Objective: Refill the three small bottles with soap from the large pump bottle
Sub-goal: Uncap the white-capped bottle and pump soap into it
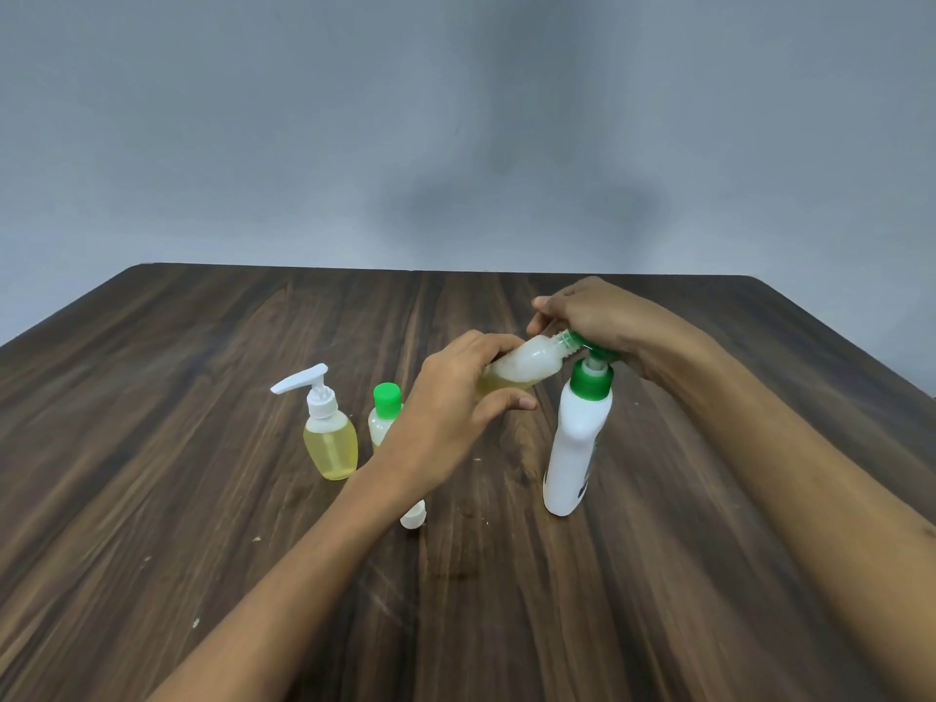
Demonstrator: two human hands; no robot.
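Nearest us, mid-tabletop, a white cap (413,519) lies loose. Our left hand (451,397) grips the tilted open bottle (527,364), its neck at the pump bottle (575,448) spout. Our right hand (592,321) curls over the pump head, pressing it.

1 head-worn view looks forward and down, close over the table (202,499).
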